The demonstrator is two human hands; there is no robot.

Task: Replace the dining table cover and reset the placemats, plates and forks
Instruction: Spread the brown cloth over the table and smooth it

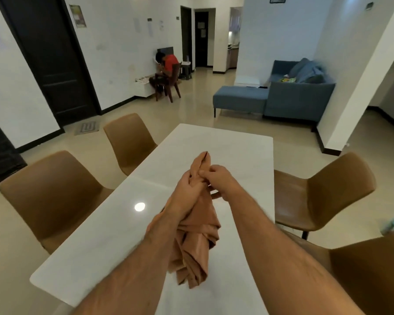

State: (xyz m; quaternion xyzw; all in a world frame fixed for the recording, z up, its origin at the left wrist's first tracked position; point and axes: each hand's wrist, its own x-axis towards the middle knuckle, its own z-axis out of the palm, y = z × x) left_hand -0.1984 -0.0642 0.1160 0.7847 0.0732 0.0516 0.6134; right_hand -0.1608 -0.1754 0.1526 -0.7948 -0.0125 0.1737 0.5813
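Cover cloth (197,237) hangs bunched — long axis running down and toward the body from the grip — both hands, left hand (188,192) and right hand (216,178), clenched on its top above the bare worktop (237,151).

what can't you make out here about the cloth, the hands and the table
- Cloth, head view: bunched, so its full size and shape are hidden; both forearms cover parts.
- Left hand: fingertips buried in the cloth folds.
- Right hand: motion blur hides the exact pinch.
- Table: near end cut off by the bottom edge.
- Chair at lower right: cut off by the frame's corner.
- Placemats, plates, forks: none in view.
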